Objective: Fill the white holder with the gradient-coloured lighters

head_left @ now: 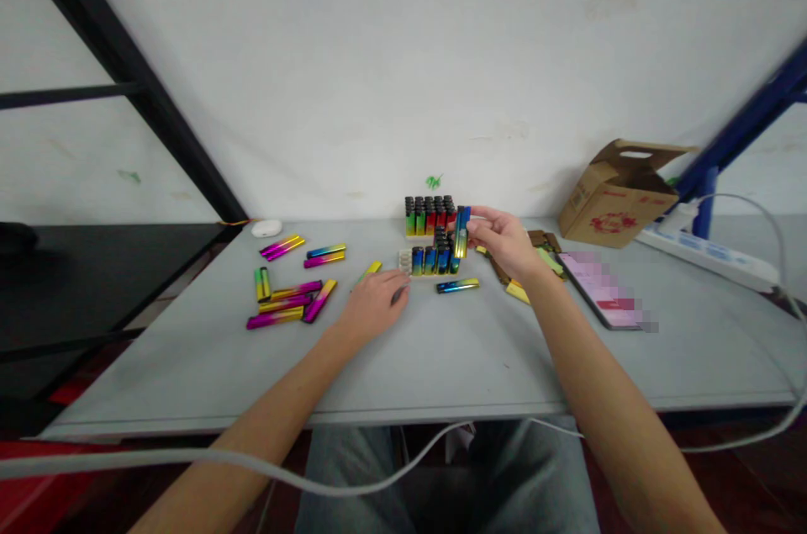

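My right hand pinches an upright blue-to-yellow lighter just above the right end of a small white tray that holds a row of standing lighters. A second row of lighters stands behind it. My left hand rests palm down on the grey table, its fingers curled near a small dark object I cannot make out. One blue-and-yellow lighter lies flat in front of the tray. Several magenta-and-gold lighters lie scattered to the left.
A phone lies to the right, beside yellow and brown pieces. An open cardboard box and a white power strip stand at the back right. A small white object sits back left. A grey cable hangs along the front edge.
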{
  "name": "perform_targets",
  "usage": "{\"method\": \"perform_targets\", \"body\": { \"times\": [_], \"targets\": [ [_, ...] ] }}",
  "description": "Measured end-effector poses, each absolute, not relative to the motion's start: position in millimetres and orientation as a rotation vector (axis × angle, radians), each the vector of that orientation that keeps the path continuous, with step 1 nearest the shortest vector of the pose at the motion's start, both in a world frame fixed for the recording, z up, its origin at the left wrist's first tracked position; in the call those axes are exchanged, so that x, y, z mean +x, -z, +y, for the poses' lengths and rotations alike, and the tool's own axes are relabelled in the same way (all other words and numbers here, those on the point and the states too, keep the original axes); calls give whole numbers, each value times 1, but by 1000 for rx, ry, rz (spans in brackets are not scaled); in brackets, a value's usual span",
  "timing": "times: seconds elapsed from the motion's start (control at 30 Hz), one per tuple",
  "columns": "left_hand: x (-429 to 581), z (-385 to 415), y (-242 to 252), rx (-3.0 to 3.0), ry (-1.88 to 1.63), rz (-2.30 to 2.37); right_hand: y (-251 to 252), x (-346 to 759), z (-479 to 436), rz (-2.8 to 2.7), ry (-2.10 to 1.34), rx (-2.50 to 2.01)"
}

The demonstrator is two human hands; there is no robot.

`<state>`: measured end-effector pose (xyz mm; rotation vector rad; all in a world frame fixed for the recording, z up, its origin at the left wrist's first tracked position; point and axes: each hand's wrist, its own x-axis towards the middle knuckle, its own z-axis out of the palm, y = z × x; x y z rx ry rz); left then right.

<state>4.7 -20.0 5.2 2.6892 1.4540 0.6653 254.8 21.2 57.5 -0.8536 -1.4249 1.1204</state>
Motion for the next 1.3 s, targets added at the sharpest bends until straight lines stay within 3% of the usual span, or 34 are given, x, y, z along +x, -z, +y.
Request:
{"method": "perform_targets", "body": {
  "times": [0.47,0.83,1.3],
  "targets": [
    [5,-18,-6,2794,-624,1510,-56,257,24,-1349,-1113,-845],
    [1,-14,-2,2807,-465,1615,-17,258,61,-1197,-641,-1000],
    [-3,-4,1,2777,-310,1702,9,241,67,-1403,-788,-1130]
  ]
}}
